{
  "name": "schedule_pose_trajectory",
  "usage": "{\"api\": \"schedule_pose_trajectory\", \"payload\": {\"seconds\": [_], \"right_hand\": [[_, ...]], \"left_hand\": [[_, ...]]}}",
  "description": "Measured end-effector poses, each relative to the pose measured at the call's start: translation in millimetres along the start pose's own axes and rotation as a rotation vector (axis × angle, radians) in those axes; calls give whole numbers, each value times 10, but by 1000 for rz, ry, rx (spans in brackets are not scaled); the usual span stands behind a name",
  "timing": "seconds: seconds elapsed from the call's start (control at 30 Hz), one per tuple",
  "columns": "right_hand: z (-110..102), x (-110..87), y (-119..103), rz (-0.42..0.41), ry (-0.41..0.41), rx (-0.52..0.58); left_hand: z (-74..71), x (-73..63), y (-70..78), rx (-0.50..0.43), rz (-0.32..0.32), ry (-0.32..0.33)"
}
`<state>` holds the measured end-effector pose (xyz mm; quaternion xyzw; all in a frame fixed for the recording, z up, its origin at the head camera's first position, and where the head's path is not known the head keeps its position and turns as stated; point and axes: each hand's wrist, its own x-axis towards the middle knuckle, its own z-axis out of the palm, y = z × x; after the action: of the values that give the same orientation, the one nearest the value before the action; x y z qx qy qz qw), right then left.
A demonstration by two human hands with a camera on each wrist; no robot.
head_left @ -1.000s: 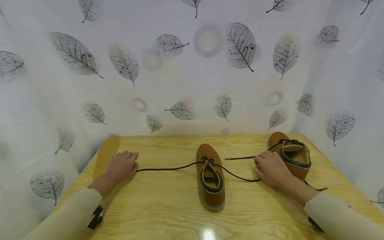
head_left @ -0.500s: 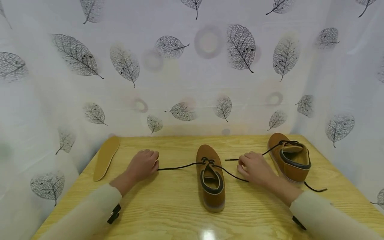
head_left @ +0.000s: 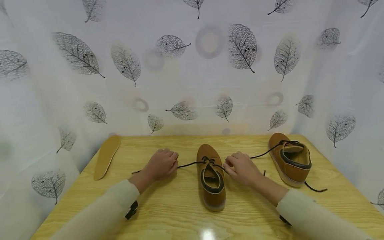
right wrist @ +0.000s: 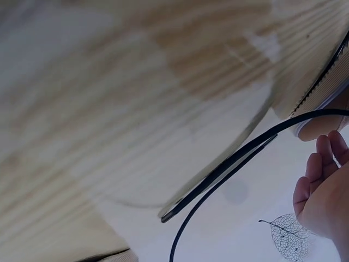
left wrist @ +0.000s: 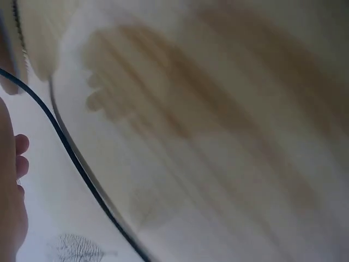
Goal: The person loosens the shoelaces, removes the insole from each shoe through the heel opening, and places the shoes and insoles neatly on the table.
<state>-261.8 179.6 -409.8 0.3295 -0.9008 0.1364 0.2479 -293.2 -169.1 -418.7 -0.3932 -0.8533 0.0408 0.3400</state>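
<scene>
A brown shoe [head_left: 213, 200] stands on the table between my hands, its toe pointing away and a black shoelace [head_left: 187, 165] running out from its eyelets on both sides. Just left of the shoe, my left hand [head_left: 162, 165] pinches the left length; the tip pokes out behind the wrist. My right hand [head_left: 241, 168] pinches the right length close to the shoe's other side, its curled fingers partly hiding the lace. In the left wrist view a dark strand of lace [left wrist: 82, 169] hangs in a curve beside the hand. The right wrist view shows the lace's tip [right wrist: 168, 217] dangling.
A second brown laced shoe [head_left: 295, 171] is at the back right, its loose laces spread to both sides. A tan insole [head_left: 106, 158] lies at the back left of the wooden table [head_left: 177, 213]. Behind hangs a white leaf-print curtain [head_left: 192, 76].
Both hands have come inward along the lace, the left moving right and the right moving left, toward the middle shoe. Lace ends now trail behind them. The shoes and insole have stayed put.
</scene>
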Motion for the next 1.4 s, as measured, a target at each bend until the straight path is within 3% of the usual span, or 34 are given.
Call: {"api": "schedule_pose_trajectory", "payload": {"seconds": [0.23, 0.47, 0.57, 0.73, 0.83, 1.03, 1.2, 1.4], "right_hand": [[19, 33, -105, 46, -69, 99], [3, 138, -236, 32, -58, 256], [17, 185, -295, 41, -48, 275], [1, 221, -375, 69, -26, 240], [-3, 238, -389, 47, 0, 196], [-23, 210, -334, 3, 75, 146], [-30, 162, -284, 35, 69, 151], [-58, 104, -242, 71, 66, 145]], "left_hand": [[34, 189, 223, -50, 10, 10], [16, 498, 514, -296, -32, 107], [3, 613, 620, -371, -23, 127], [-4, 728, 717, -410, -31, 108], [-14, 741, 722, -402, -27, 111], [-54, 675, 681, -364, 10, 192], [-86, 638, 656, -347, 62, 228], [-81, 590, 633, -332, 147, 219]]}}
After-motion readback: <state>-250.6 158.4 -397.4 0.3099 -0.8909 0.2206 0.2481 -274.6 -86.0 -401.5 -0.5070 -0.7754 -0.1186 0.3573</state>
